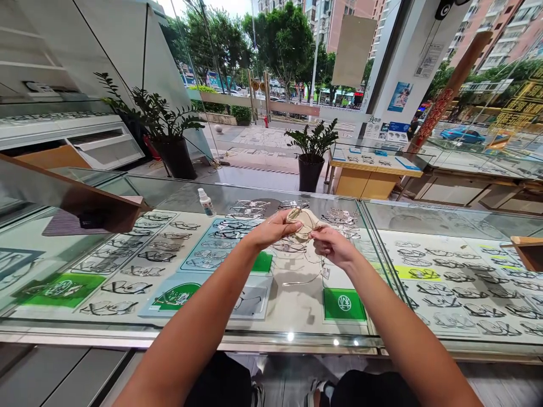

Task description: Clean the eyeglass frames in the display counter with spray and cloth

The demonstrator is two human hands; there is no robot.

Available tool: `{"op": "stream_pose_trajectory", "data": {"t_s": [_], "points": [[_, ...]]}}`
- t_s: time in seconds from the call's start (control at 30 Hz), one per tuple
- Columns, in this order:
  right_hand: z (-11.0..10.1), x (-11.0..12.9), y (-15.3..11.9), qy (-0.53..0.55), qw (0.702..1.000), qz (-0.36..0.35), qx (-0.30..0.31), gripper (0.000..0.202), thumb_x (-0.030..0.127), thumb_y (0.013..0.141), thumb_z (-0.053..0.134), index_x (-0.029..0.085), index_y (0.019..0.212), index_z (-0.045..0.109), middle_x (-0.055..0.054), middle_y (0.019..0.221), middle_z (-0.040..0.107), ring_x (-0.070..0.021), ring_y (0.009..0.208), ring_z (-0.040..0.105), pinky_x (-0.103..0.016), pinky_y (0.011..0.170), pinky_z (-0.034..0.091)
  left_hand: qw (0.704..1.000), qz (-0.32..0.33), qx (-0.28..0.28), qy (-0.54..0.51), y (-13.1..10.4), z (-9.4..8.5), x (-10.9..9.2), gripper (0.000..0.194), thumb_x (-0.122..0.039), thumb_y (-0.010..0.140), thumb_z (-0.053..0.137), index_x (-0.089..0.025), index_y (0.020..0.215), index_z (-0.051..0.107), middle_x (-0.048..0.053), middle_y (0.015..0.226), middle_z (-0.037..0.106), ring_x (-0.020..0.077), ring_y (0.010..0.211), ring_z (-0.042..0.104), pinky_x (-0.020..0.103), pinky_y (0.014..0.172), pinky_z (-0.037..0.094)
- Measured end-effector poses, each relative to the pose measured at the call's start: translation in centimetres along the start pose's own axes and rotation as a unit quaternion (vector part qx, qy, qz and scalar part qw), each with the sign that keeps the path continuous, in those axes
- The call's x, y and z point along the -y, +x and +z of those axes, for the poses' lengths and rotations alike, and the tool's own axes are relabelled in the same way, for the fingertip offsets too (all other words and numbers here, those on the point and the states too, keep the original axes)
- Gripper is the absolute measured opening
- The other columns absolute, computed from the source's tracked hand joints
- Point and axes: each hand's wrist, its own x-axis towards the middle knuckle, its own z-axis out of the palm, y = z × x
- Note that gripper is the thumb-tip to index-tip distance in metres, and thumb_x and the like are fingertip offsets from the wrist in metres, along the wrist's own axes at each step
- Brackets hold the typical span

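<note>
Over the glass counter my two hands meet at a beige cloth [306, 217] and a pair of thin-framed eyeglasses [314, 261]. My left hand [275, 228] is closed on the cloth, thumb on top. Opposite it, my right hand [333, 244] pinches the eyeglasses' thin frame at the cloth's edge, fingers curled. The cloth hides much of the lenses. A slim temple hangs below my hands, and a small white tag [326, 272] dangles near it.
Under the counter glass [297, 333] lie rows of eyeglasses and green cards [344, 304]. A white spray bottle [206, 202] stands beyond my left hand. A brown wooden-framed stand [85, 198] is at left. Potted plants [311, 164] stand past the counter.
</note>
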Motion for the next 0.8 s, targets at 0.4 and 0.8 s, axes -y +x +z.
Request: {"op": "stream_pose_trajectory", "data": {"t_s": [0.4, 0.8], "points": [[0.3, 0.1, -0.1, 0.049, 0.997, -0.044, -0.025, 0.042, 0.048, 0.068, 0.094, 0.016, 0.082, 0.07, 0.012, 0.049, 0.033, -0.0046, 0.046, 0.019, -0.024, 0.05, 0.013, 0.985, 0.007, -0.097, -0.141, 1.0, 3.2, 1.3, 0.046, -0.053, 0.08, 0.087, -0.013, 0.092, 0.069, 0.004, 0.079, 0.071, 0.0138, 0.07, 0.062, 0.025, 0.069, 0.049], [0.6, -0.3, -0.1, 0.002, 1.0, -0.021, 0.007, 0.044, 0.05, 0.068, 0.094, 0.018, 0.082, 0.067, 0.01, 0.055, 0.043, -0.0045, 0.048, 0.021, -0.024, 0.05, 0.013, 0.989, -0.014, -0.116, -0.087, 0.8, 2.9, 1.2, 0.05, -0.059, 0.08, 0.086, -0.012, 0.083, 0.071, 0.003, 0.069, 0.067, 0.0118, 0.061, 0.058, 0.024, 0.059, 0.043]]}}
